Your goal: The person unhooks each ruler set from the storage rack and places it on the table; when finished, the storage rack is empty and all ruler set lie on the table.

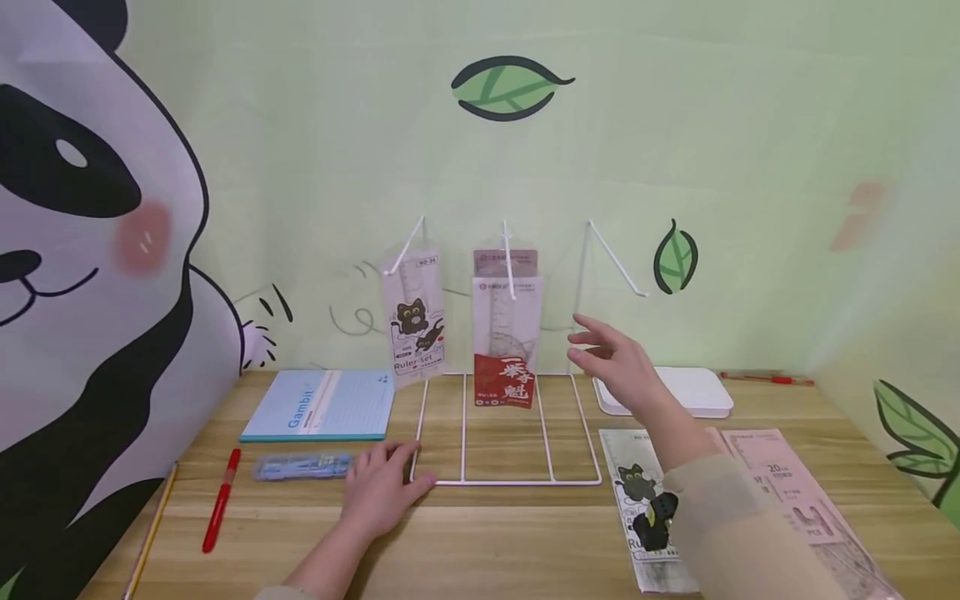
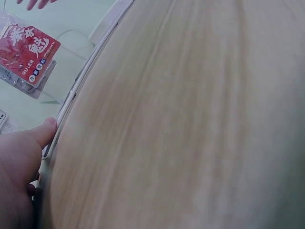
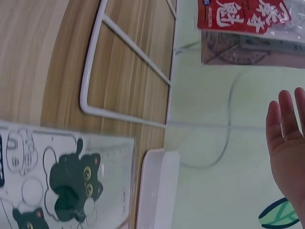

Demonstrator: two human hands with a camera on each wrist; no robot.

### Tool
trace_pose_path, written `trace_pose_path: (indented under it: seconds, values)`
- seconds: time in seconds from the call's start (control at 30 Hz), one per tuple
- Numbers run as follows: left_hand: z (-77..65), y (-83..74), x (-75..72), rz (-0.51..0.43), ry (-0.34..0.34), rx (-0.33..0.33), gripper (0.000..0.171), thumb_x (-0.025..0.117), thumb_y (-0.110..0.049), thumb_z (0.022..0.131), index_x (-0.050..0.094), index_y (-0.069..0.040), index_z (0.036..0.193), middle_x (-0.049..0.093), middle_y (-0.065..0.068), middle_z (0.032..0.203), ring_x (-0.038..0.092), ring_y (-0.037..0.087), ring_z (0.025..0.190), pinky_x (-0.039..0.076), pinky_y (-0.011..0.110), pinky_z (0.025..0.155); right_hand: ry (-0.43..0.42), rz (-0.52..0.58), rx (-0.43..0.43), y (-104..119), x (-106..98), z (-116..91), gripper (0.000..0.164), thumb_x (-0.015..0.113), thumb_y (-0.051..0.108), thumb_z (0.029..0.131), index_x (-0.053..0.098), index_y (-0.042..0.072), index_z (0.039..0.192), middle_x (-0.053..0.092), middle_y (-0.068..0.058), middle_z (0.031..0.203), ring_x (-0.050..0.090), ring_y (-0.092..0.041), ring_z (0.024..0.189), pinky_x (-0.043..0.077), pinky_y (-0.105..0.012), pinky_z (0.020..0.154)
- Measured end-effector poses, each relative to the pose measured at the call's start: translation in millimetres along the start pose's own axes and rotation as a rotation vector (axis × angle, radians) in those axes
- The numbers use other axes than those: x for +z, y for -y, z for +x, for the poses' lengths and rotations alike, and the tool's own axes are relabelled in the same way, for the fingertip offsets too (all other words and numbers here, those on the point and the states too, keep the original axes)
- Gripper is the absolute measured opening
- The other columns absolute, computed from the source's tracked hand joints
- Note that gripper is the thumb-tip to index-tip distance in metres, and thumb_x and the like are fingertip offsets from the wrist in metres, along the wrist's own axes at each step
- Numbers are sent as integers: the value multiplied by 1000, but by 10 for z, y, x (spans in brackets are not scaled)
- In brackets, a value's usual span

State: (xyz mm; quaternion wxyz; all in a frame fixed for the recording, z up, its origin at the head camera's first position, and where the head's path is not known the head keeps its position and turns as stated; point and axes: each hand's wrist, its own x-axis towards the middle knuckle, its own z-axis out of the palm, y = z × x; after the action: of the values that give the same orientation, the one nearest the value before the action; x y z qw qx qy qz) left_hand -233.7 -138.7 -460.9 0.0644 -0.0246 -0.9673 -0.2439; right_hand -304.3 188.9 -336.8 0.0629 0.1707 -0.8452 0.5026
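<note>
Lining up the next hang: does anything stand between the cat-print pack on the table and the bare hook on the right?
Yes: in the head view, the right hand and its forearm cross the line between the cat-print pack and the bare hook. The flat white item lies low beyond the pack.

Notebook [image 1: 318,406] left of rack [image 1: 507,482], ruler packet [image 1: 637,500] right

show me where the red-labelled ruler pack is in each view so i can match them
Head: red-labelled ruler pack near centre, hanging on the middle hook.
Left wrist: upper left.
Right wrist: top right, cut off by the frame.
Shared landmark: the white wire rack, partly visible in both wrist views.
</note>
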Motion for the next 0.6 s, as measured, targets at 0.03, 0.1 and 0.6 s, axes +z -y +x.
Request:
trace_pose_path:
  seconds: [0.03,0.1,0.6]
  values:
    - [-1,-5,-2,0,0,0,62,65,-52,81,55,-17,131,46,15,131,37,38,118,26,57,97,-10,16,2,15,21,6,60,63,29,90,39,18,144,56,-14,127,56,-29,112,47,-44,89]
    - [1,-6,1,3,-2,2,62,65,-52,81,55,-17,131,46,15,131,37,38,118,27,57,96,-31,55,3,47,63,16,60,64,28,90,39,19,144,55,-13,129,54,-28,114,45,-46,92]
    - [-1,-2,8,14,8,9,61,65,-52,82,56,-16,130,46,16,130,38,38,116,28,56,93,-229,239,-64,266,393,83,57,67,15,87,44,15,140,60,-13,122,56,-23,111,43,-38,95]
